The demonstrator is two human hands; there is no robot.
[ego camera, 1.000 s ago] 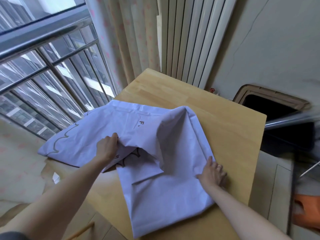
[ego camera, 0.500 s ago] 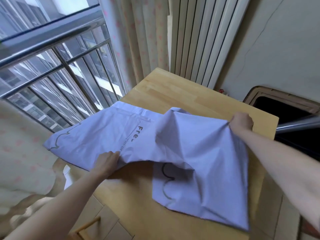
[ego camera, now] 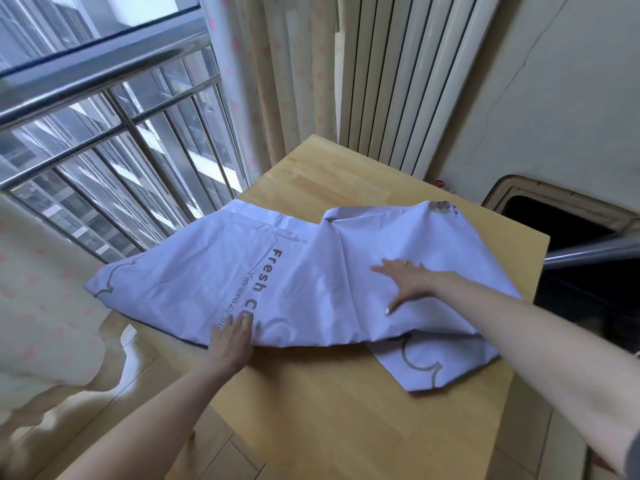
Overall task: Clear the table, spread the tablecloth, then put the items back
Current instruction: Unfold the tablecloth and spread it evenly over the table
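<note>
Your right hand [ego camera: 405, 284] is off the far corner it held, now flat, fingers straight, on the tablecloth [ego camera: 194, 282] | left hand [ego camera: 231, 339] presses near edge, fingers flat | cloth part-folded across table [ego camera: 329, 410], overhanging left | spreading roughly half done, folds remain.

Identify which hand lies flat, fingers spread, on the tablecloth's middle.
The right hand; the left hand only touches the near edge of the tablecloth, fingers together.

A fold of the tablecloth [ego camera: 311, 289] hid the rest of its lettering at centre frame; the counter [ego camera: 329, 410] ran off the bottom edge.
</note>
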